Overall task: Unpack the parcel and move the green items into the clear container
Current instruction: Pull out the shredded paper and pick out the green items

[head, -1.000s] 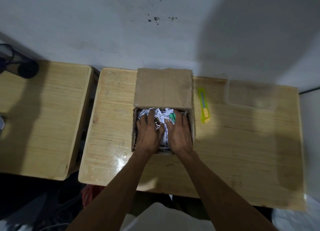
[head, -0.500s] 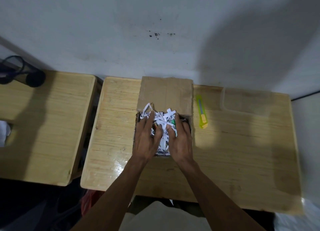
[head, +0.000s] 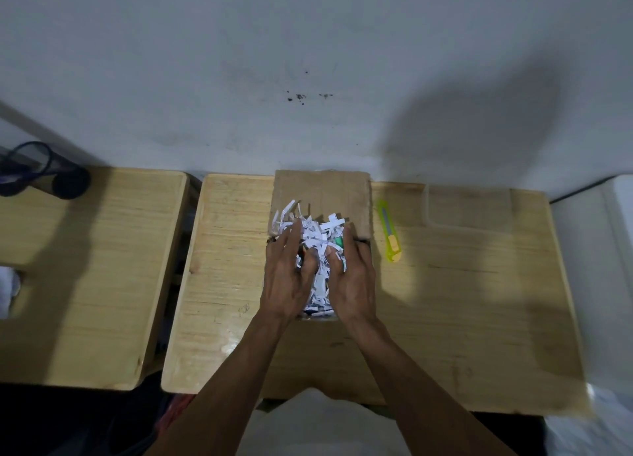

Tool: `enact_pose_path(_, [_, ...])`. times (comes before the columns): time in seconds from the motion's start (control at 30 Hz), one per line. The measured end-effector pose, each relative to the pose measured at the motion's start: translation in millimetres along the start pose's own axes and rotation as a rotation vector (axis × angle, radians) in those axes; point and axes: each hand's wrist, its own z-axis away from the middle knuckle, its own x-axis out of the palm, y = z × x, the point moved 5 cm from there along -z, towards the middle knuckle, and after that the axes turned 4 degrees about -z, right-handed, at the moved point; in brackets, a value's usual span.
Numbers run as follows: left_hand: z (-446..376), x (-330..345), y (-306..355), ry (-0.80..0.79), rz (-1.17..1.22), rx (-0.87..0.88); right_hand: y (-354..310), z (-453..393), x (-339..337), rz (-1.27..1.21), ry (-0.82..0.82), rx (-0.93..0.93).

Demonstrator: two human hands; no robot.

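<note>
An open cardboard parcel [head: 322, 195] sits at the back middle of the wooden table, its flap folded back towards the wall. White shredded paper [head: 317, 233] fills it and rises above the rim. My left hand [head: 289, 277] and my right hand [head: 352, 277] cup the heap from both sides, fingers dug into the shreds. A small green item [head: 338, 242] peeks out of the paper near my right fingertips. The clear container [head: 467, 209] stands at the back right, well apart from both hands.
A yellow-green utility knife [head: 389, 231] lies just right of the parcel. A second wooden table [head: 85, 277] stands to the left across a narrow gap, with a dark mesh holder [head: 37, 171] at its back. The wall runs close behind.
Both hands have scooped the shredded paper together and raised it, so the heap now stands higher out of the parcel. The camera has tilted, shifting the tables lower in view.
</note>
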Motion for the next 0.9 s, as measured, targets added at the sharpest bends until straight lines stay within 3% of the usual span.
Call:
enact_pose_path(0.5, [10,-9,25,0.041,0.028,0.048,-19,9,-29,-0.044,0.109,-0.049])
enact_pose_path(0.9, [41,51,120,-0.027,0.093,0.168,27,18,-134,-0.048,0.216,-0.065])
